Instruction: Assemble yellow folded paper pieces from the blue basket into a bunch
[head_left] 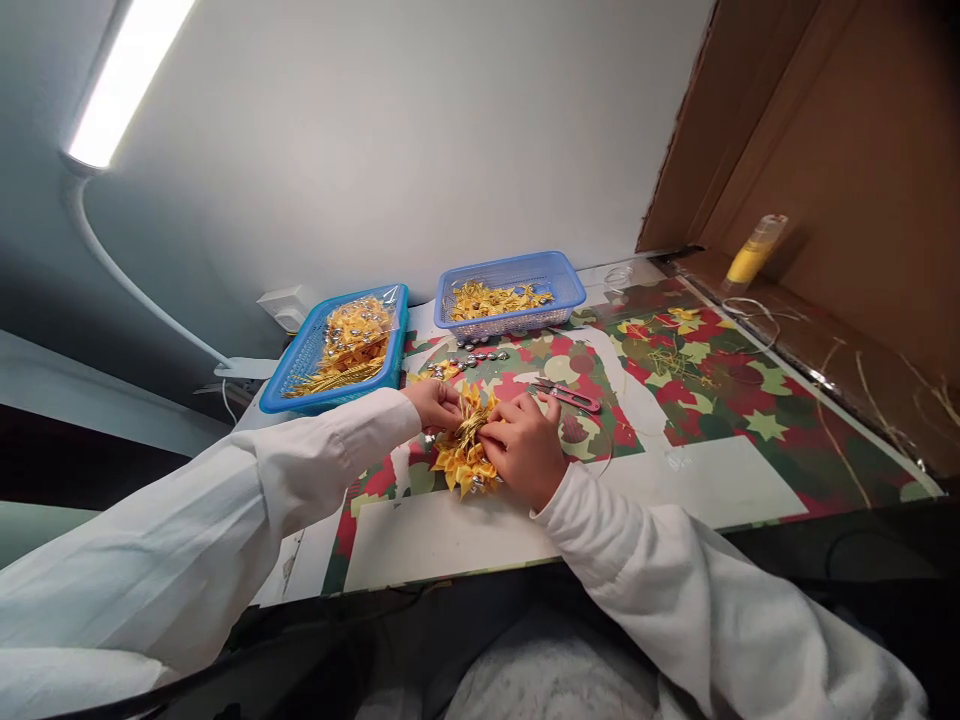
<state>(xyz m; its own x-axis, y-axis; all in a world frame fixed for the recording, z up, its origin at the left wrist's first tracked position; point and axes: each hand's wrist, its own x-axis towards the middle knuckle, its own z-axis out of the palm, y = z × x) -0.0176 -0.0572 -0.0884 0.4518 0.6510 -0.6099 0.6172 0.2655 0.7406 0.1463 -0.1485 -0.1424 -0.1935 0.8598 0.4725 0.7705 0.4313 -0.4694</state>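
Note:
Between my two hands is a bunch of yellow ribbon flowers (466,468) with gold cord or wire stems gathered at its middle. My left hand (437,405) pinches the bunch from the left, fingers closed at the gold stems. From the right, my right hand (529,445) grips it with bent fingers; some fingertips are hidden. A pair of pink-handled thread snips (574,397) lies just beyond my right hand. Several silver beads (480,358) rest on the patterned cover behind the bunch.
A teal basket (271,392) with yellow flowers and gold stems stands at back left, beside a blue basket (576,290) holding more yellow pieces. Thread scraps (675,365) lie to the right. A yellow thread tube (754,252) stands near the cardboard wall (832,150). A lamp (131,80) hangs upper left.

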